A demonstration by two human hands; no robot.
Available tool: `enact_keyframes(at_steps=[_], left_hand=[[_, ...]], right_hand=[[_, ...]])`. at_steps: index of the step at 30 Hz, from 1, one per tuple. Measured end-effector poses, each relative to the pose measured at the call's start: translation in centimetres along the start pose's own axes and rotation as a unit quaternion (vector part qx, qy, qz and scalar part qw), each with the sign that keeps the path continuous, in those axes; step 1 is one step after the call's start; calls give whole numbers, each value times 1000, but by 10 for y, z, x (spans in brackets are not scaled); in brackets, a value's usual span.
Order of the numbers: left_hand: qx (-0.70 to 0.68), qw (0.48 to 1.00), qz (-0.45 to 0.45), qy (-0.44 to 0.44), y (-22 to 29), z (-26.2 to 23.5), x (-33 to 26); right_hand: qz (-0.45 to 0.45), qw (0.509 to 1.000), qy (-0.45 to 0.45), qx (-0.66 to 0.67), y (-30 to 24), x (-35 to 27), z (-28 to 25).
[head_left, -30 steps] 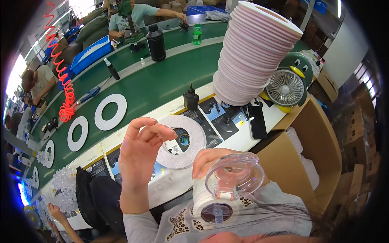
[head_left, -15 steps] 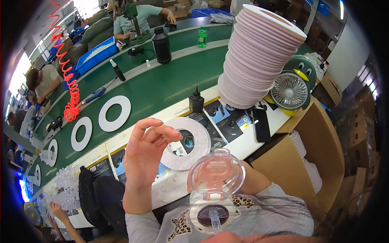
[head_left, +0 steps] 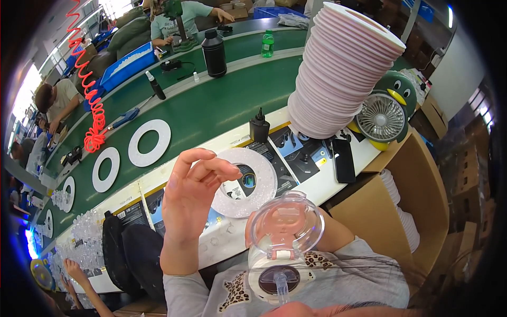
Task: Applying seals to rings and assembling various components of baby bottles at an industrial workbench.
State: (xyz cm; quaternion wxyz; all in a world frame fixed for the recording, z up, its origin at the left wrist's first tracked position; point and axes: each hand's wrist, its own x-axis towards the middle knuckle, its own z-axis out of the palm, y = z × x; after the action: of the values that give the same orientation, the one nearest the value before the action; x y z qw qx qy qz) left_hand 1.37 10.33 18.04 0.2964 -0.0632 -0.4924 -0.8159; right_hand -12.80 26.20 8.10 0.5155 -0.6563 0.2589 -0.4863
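A white drinking bottle (head_left: 256,260), smooth and rounded, is held in front of the worktop's near edge, over a grey top with leopard-print patches. Its clear domed lid (head_left: 311,235) — hinged, with a pink inner part — stands flipped up, and a transparent straw (head_left: 282,288) rises from the dark oval mouthpiece area. The right hand (head_left: 249,230) is mostly hidden behind the lid, its visible part closed around the bottle. The left hand (head_left: 188,198) is raised, palm inward and fingers loosely curled, gripping nothing.

Behind its fingertips a flat, speckled white ring (head_left: 265,186) lies on the worktop (head_left: 323,191) near the near edge. By the far edge stands a matte black dropper bottle (head_left: 259,130); toward the right end, a tall ribbed stack of pale rings (head_left: 338,79) leans slightly, with a glossy black phone (head_left: 344,162) just beside it. Glassy clear pieces (head_left: 84,240) heap at the left end — jumbled and shiny.
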Motion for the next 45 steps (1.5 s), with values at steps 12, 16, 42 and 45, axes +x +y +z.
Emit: enact_keyframes(at_steps=[12, 16, 42, 45], left_hand=[[4, 1000, 2, -13, 1, -1, -1], [3, 1000, 3, -13, 0, -1, -1], [10, 1000, -2, -1, -2, 1, -1], [5, 1000, -5, -3, -3, 1, 1]], right_hand=[[-18, 1000, 15, 6, -2, -1, 2], [-44, 999, 11, -7, -6, 2, 3], [-37, 996, 35, 73, -1, -1, 6], [-27, 996, 34, 72, -4, -2, 5]])
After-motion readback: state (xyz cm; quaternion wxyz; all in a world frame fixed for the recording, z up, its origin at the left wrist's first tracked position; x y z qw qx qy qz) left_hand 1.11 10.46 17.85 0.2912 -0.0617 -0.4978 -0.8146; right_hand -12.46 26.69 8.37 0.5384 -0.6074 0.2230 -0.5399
